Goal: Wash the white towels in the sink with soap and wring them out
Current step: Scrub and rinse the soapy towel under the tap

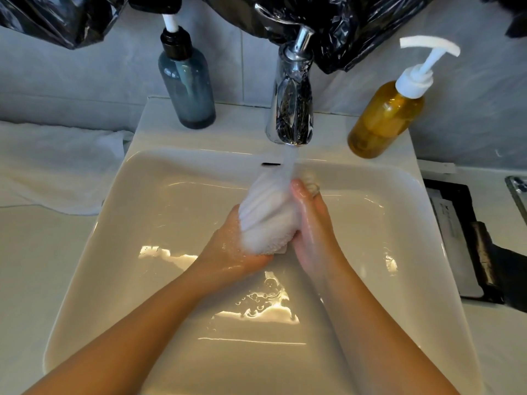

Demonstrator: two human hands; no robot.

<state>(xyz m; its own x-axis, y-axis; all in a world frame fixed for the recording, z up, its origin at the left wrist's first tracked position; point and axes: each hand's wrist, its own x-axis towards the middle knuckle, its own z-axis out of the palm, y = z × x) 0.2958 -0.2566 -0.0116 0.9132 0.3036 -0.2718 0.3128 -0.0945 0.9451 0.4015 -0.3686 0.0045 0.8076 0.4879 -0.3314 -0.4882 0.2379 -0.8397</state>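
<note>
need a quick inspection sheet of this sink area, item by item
surface: white sink wet, with shallow water and bubbles low in the basin; faucet running.
job's things: bunched white towel held under the water stream; amber pump bottle and blue-grey pump bottle stand on the sink's back ledge; second towel lies on the counter to the left.
clutter: dark flat items on the counter to the right, too unclear to name.
hands: left hand and right hand both grip the white towel; both are wet.
cables: nothing seen.
surroundings: grey tiled wall; black plastic sheeting hangs above the faucet.
</note>
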